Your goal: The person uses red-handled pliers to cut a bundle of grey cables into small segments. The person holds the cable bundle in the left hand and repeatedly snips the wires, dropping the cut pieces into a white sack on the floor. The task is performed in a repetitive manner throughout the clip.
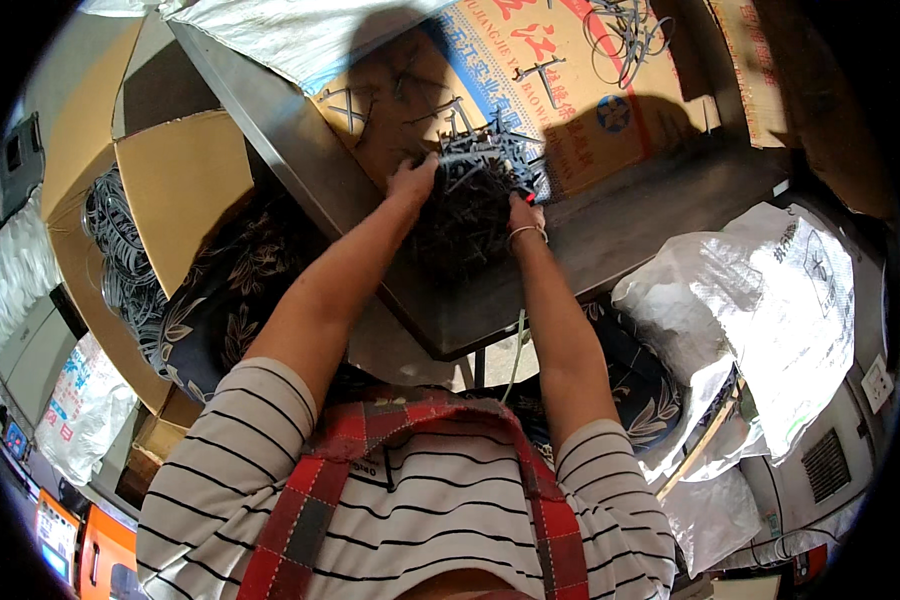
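Observation:
A heap of small grey and black plastic pieces (pixel 487 161), many thin and branched, lies on the dark metal tabletop and the near part of a flattened printed cardboard sheet (pixel 570 120). At the heap's left edge, my left hand (pixel 412 180) touches the pieces with curled fingers. My right hand (pixel 526 216), with a band at the wrist, is against the right side; a small bright red spot shows at its fingertips, too small to identify. Shadow and the pieces hide what either hand may grip. Loose branched pieces (pixel 544 79) are scattered farther up the cardboard.
The metal table (pixel 262 142) has a raised rim. Thin grey loops (pixel 626 41) lie at the cardboard's far end. On the left, an open carton (pixel 184 202) contains coiled grey strands (pixel 124 255). White woven sacks (pixel 772 322) bulge at right beside a wooden stick (pixel 697 450).

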A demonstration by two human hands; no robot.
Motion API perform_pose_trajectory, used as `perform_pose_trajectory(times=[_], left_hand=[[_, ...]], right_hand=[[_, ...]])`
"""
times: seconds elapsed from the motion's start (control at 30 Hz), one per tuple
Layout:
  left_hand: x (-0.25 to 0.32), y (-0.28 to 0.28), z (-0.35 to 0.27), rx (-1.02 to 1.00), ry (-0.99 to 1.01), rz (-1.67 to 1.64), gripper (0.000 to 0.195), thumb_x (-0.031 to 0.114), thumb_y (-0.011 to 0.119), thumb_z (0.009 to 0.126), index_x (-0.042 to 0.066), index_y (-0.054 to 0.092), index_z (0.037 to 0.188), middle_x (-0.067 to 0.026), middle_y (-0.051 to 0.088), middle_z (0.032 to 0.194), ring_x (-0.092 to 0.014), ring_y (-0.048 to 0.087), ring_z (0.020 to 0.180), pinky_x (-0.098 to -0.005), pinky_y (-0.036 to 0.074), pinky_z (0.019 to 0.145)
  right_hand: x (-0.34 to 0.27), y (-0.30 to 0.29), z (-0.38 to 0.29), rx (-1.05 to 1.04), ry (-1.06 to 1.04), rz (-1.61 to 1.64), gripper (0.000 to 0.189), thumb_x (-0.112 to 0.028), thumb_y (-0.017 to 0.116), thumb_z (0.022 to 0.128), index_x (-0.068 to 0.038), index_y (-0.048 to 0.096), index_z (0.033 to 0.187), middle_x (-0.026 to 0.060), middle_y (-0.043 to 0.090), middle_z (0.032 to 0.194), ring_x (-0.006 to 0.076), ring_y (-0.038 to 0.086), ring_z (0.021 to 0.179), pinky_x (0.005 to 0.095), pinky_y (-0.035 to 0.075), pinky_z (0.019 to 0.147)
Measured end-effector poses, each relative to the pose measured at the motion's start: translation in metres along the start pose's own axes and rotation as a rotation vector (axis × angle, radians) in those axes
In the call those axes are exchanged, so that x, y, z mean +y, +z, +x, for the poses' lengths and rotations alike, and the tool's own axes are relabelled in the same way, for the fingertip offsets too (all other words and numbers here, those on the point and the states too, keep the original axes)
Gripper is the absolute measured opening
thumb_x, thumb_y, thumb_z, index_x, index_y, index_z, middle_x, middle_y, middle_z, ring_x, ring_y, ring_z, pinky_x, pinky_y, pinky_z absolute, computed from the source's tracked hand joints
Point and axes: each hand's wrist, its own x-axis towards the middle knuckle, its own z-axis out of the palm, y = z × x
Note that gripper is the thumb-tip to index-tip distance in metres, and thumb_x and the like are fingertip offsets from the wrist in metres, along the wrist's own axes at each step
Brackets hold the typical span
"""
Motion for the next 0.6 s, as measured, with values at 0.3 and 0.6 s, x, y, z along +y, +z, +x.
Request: perform_pose_trajectory(times=[0.3, 0.6], left_hand=[[-0.018, -0.002, -0.008, -0.274, 0.106, -0.145, 0.056, 0.047, 0.054, 0.082, 0.000, 0.057, 0.113, -0.0161, 0.059, 0.110, -0.028, 0.055, 0.096, -0.0396, 0.042, 0.082], [0.052, -0.047, -0.150, -0.183, -0.015, -0.355, 0.082, 0.055, 0.060, 0.077, 0.003, 0.035, 0.135, -0.0166, 0.039, 0.135, -0.032, 0.037, 0.123, -0.0510, 0.029, 0.098]], right_hand=[[0.026, 0.017, 0.011, -0.363, 0.100, 0.588, 0.053, -0.037, 0.063, 0.078, 0.002, 0.058, 0.113, 0.0127, 0.060, 0.110, 0.0257, 0.056, 0.097, 0.0376, 0.042, 0.086], [-0.053, -0.093, -0.124, -0.547, -0.239, 0.605, 0.032, -0.026, 0.062, 0.076, 0.000, 0.063, 0.095, 0.0082, 0.063, 0.092, 0.0193, 0.055, 0.083, 0.0326, 0.042, 0.074]])
